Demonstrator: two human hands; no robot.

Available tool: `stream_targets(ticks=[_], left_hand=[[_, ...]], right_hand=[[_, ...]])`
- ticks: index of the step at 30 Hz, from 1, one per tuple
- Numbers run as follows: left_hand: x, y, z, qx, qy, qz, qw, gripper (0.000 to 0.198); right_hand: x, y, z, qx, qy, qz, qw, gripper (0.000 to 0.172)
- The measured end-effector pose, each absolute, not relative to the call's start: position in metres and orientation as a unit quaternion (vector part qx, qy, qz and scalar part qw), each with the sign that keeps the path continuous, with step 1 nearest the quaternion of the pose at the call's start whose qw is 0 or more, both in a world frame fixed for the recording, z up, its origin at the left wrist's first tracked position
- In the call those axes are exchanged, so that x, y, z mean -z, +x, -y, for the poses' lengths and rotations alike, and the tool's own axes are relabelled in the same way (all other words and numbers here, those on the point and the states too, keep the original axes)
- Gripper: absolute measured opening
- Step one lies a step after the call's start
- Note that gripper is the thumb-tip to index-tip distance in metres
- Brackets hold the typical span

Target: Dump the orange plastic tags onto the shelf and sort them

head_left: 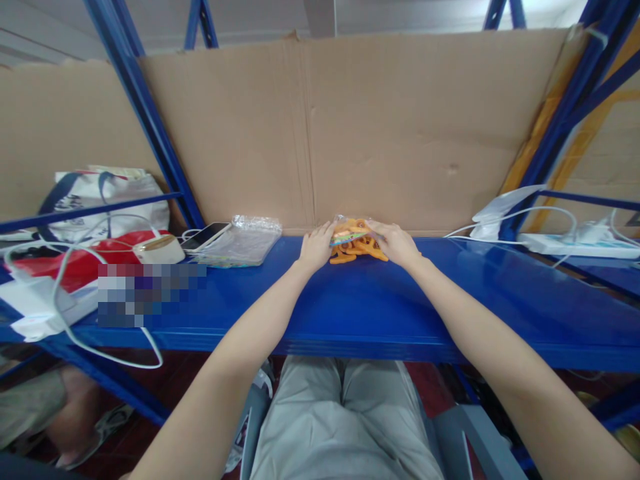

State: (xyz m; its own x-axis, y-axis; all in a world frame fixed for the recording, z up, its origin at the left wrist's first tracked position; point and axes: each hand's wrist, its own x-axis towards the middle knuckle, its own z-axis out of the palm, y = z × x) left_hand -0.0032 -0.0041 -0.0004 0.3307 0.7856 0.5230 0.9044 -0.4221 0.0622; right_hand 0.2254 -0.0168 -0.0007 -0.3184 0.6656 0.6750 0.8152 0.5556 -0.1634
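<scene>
Cardboard panel [400, 133] stands behind blue tabletop [345, 313], between blue metal uprights [145, 120]. Left: dark-screened phone [208, 235], pale boxy object [160, 250] just beside it, red item [117, 252], white-and-navy tote bag [75, 207] farther back. White cable [161, 357] loops over front edge. Far right: white power strip [580, 245]. Lower left, under tabletop: another person's bare leg [80, 403].

Glossy shelf [360, 307] — matt cardboard panel [425, 133]
</scene>
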Motion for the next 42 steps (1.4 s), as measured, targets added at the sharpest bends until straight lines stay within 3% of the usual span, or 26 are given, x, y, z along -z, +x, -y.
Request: stream_targets(ticks=[10, 16, 18, 20, 25, 30, 34, 42], left_hand=[[-0.014, -0.001, 0.018, 0.160, -0.796, 0.572, 0.116, 0.065], [-0.015, 0.004, 0.019, 0.258, -0.776, 0.567, 0.098, 0.044], [-0.012, 0.005, 0.015, 0.329, -0.768, 0.546, 0.058, 0.039], [-0.008, 0.005, 0.010, 0.397, -0.752, 0.526, -0.003, 0.034], [0.000, 0.011, 0.001, 0.508, -0.670, 0.480, -0.251, 0.033], [0.006, 0.015, 0.000, 0.529, -0.605, 0.418, -0.424, 0.042], [0.008, 0.014, -0.006, 0.534, -0.595, 0.389, -0.458, 0.036], [0.006, 0.011, -0.014, 0.554, -0.578, 0.370, -0.471, 0.021]], right_hand=[[-0.013, 0.220, 0.034, 0.158, -0.574, 0.733, 0.329, 0.039], [-0.020, 0.225, 0.035, 0.143, -0.616, 0.692, 0.348, 0.030], [-0.021, 0.226, 0.030, 0.099, -0.598, 0.693, 0.391, 0.025], [-0.020, 0.225, 0.025, 0.010, -0.587, 0.679, 0.442, 0.031], [-0.016, 0.221, 0.021, -0.259, -0.517, 0.598, 0.555, 0.040], [-0.014, 0.223, 0.023, -0.403, -0.454, 0.535, 0.587, 0.021], [-0.016, 0.224, 0.023, -0.459, -0.437, 0.522, 0.571, 0.010], [-0.018, 0.218, 0.026, -0.461, -0.435, 0.541, 0.552, 0.011]])
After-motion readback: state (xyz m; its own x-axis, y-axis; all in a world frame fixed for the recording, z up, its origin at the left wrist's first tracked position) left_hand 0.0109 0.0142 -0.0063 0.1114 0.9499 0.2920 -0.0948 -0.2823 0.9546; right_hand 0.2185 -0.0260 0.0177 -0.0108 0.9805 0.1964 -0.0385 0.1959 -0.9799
